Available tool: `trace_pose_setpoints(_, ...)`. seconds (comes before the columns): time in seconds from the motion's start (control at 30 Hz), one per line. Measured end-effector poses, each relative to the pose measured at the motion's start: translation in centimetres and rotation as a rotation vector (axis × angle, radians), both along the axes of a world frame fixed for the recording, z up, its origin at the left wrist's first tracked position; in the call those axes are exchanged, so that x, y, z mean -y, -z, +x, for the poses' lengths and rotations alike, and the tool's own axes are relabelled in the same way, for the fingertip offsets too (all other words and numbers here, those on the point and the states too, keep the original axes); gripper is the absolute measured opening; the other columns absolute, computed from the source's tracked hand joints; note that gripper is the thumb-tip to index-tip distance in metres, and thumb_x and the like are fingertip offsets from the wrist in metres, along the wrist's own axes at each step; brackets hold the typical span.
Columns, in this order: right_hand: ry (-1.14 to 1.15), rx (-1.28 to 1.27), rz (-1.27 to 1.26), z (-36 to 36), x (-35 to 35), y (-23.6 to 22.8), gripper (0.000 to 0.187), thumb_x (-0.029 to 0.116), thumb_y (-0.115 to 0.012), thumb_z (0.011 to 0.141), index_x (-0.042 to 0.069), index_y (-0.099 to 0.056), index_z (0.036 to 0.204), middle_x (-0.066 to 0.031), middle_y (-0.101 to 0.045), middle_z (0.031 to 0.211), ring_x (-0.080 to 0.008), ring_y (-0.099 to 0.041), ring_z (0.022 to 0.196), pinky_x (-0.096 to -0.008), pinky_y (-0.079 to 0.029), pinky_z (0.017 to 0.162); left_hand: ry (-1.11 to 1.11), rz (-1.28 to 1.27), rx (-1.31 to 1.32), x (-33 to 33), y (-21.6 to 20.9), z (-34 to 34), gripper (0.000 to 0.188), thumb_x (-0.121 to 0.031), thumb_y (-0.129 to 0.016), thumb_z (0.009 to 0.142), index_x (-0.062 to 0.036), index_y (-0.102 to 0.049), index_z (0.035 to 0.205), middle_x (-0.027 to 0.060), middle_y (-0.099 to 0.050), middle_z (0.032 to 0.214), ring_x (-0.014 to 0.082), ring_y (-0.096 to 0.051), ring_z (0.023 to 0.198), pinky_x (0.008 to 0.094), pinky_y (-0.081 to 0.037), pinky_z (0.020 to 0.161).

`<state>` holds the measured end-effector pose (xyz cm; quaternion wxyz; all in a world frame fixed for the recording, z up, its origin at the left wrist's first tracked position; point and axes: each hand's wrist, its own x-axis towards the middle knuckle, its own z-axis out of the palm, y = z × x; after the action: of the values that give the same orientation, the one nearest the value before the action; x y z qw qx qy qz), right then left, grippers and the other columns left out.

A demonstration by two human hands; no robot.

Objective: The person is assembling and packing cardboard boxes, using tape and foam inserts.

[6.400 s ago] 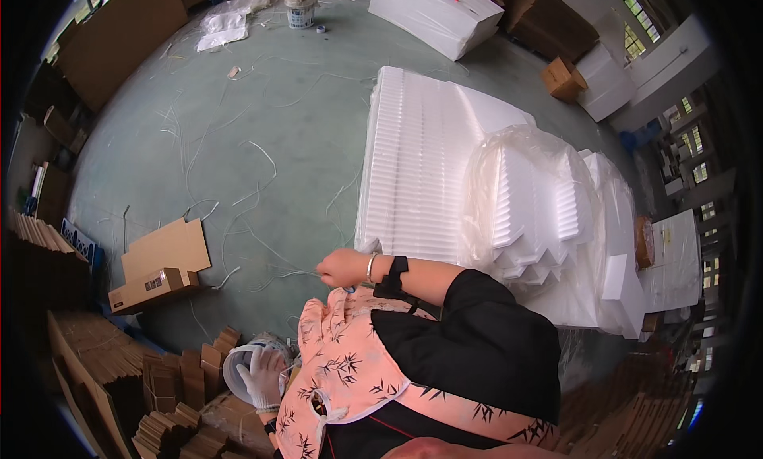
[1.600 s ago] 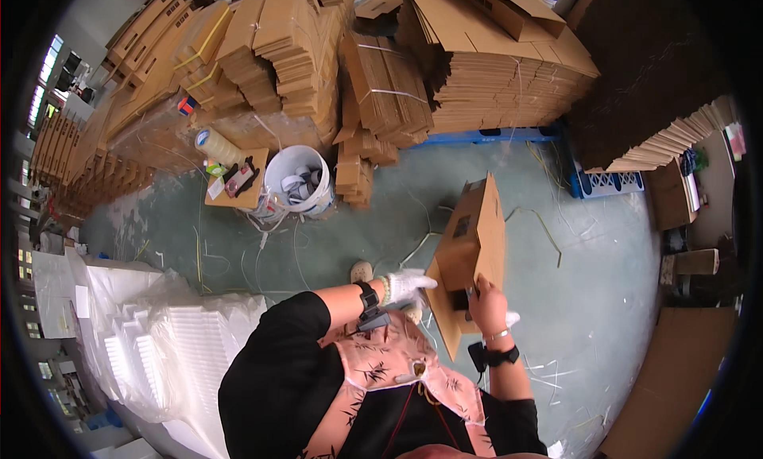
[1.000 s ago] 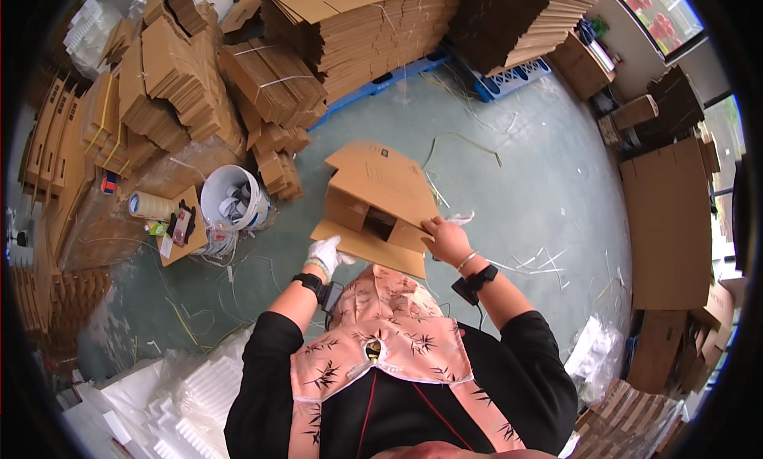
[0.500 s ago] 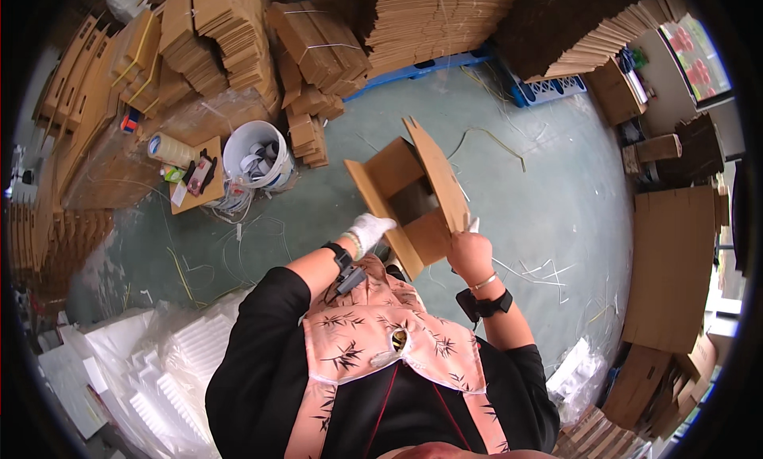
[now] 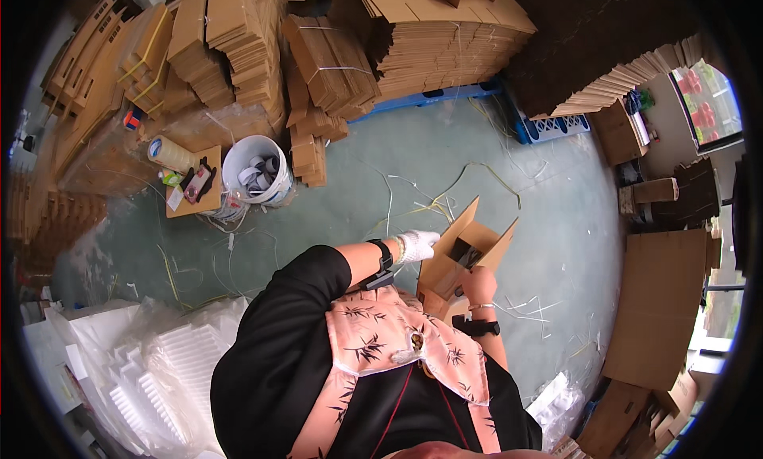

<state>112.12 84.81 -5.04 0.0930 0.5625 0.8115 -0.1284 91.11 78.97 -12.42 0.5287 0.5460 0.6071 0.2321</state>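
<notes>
An open brown cardboard box (image 5: 442, 278) is held tilted in front of my apron, its flaps standing up and apart. Inside it shows a dark patch that I cannot make out. My left hand (image 5: 416, 246), in a white knit glove, is closed with its fingertips at the edge of the box's left flap. On the near right side, my right hand (image 5: 478, 284) grips the box with curled fingers; part of them is hidden against the cardboard. Both wrists wear black strapped devices.
A white bucket (image 5: 274, 190) with grey rolls stands at the left beside a small board (image 5: 208, 203) carrying tape and tools. Flat carton stacks (image 5: 453, 38) line the back. White foam pieces (image 5: 171, 364) lie at the near left; loose straps (image 5: 477, 166) lie on the floor.
The box has moved nearer and to the right and turned, its opening now facing differently. My left hand has shifted right along with it; my right hand has come lower. The whole view has shifted slightly.
</notes>
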Motion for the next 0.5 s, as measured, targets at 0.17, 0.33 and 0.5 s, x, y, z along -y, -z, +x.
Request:
trace_pose_setpoints(0.17,0.093,-0.087,-0.217,-3.8,-3.7,4.2,0.03,0.031,-0.057,0.074,0.004,-0.071,0.077,-0.0206,-0.066,0.076,-0.039,-0.066,0.075,-0.0441,-0.053,0.068,-0.156,-0.248,0.095,0.9,0.2,-4.2,0.058,-0.019,-0.061,0.076,-0.0066,-0.049,0.131,0.0147,-0.065,0.089,0.0272,-0.064,0.073,0.04,-0.049,0.062)
trace_pose_setpoints(0.33,0.042,-0.113,-0.383,-10.6,-8.6,7.0,0.033,0.031,-0.056,0.075,0.002,-0.071,0.079,-0.0216,-0.067,0.082,-0.0389,-0.066,0.079,-0.0448,-0.053,0.074,-0.712,-0.46,0.805,6.1,2.0,-9.7,0.042,-0.001,-0.056,0.088,-0.0065,-0.05,0.13,0.0025,-0.053,0.075,0.0128,-0.052,0.062,0.0281,-0.039,0.05)
trace_pose_setpoints(0.5,-0.02,-0.025,-0.29,-15.7,-12.3,10.5,0.032,0.028,-0.055,0.078,0.001,-0.071,0.077,-0.0211,-0.068,0.085,-0.0385,-0.066,0.084,-0.0429,-0.053,0.075,-1.272,-0.342,0.894,15.2,-0.5,-14.9,0.042,-0.008,-0.063,0.089,0.002,-0.05,0.128,0.0146,-0.063,0.109,0.0235,-0.066,0.082,0.0332,-0.055,0.071)
